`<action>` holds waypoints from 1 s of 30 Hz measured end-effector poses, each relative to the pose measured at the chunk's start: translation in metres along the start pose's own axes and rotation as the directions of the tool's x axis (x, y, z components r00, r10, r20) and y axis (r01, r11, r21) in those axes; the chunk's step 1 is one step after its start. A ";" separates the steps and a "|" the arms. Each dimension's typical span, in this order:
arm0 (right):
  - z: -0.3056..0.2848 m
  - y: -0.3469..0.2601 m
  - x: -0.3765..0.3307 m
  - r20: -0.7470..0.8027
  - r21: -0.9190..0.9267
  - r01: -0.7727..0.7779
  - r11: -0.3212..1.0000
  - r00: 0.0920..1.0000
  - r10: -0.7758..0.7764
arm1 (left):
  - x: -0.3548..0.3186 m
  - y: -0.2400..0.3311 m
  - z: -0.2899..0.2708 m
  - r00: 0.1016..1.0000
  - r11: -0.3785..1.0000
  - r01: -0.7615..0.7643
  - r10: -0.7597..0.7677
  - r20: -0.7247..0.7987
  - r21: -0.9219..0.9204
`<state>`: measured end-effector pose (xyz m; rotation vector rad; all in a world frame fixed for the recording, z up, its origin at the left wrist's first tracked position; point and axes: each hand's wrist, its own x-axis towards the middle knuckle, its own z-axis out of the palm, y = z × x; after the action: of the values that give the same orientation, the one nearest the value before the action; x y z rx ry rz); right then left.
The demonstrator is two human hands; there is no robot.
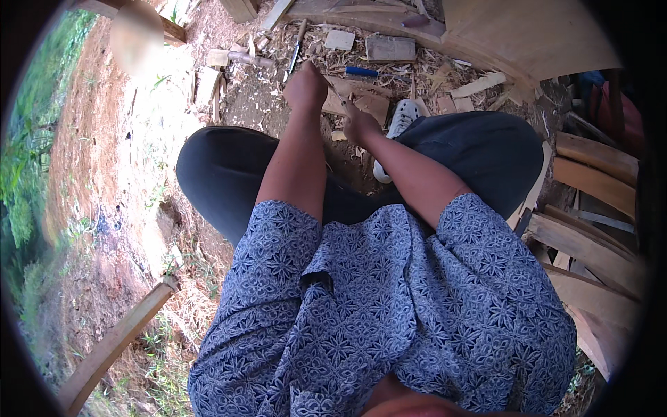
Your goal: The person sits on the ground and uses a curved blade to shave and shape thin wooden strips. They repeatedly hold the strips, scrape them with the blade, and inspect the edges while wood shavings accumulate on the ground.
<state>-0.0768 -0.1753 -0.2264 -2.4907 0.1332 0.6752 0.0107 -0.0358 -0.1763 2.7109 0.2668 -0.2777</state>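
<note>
My left hand [306, 89] is closed in a fist over the work area. Just to its right and nearer me, my right hand [361, 126] is also closed. A thin dark tool [339, 93] runs slantwise between the two fists, one end at each; its kind is too small to make out. Under and beyond it lies a flat piece of wood [372, 104] among shavings. Past my left hand rests a chisel-like tool [297, 50] with a wooden handle and a narrow metal blade. A blue stick-shaped object [361, 71] lies beyond the flat wood.
A wooden mallet [241, 58] lies at the far left. Two wood blocks, one pale [340, 39] and one greyish [390, 48], sit at the back. A large wooden panel [514, 35] stands far right. Curved boards [590, 243] are stacked to my right. My white shoe [403, 119] is beside my right hand.
</note>
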 end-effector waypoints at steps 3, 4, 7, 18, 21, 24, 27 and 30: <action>-0.001 -0.001 0.006 -0.094 0.018 0.105 0.994 0.990 -0.103 | 0.001 -0.003 0.004 0.998 0.999 0.022 -0.019 -0.054 0.040; -0.002 -0.005 0.002 -0.100 0.034 0.124 0.992 0.988 -0.120 | 0.000 -0.006 0.005 0.998 0.999 0.023 -0.021 -0.051 0.039; -0.005 -0.012 -0.005 -0.129 0.065 0.173 0.983 0.978 -0.164 | 0.001 -0.005 0.004 0.999 0.999 0.022 -0.020 -0.044 0.042; -0.002 -0.003 -0.003 -0.002 0.026 0.092 0.995 0.996 -0.092 | -0.002 0.001 -0.003 0.999 0.999 0.033 -0.033 0.022 0.017; -0.010 -0.007 0.003 0.097 -0.037 0.029 0.999 0.995 -0.025 | 0.003 -0.008 0.001 1.000 0.998 0.028 -0.028 -0.012 0.059; 0.014 0.017 0.024 -0.037 0.100 0.042 0.994 0.999 -0.038 | 0.001 0.006 0.003 1.000 0.998 0.008 -0.008 0.001 0.060; 0.009 0.003 0.022 -0.089 0.172 0.074 0.982 0.994 -0.060 | 0.002 0.001 0.003 1.000 0.997 0.008 -0.007 -0.011 0.072; -0.017 -0.028 0.001 -0.135 0.168 0.171 0.971 0.979 -0.150 | -0.001 -0.003 0.000 1.000 0.997 0.027 -0.026 -0.008 0.066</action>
<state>-0.0620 -0.1608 -0.2017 -2.3380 0.0343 0.4246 0.0087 -0.0328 -0.1770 2.7760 0.3012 -0.2888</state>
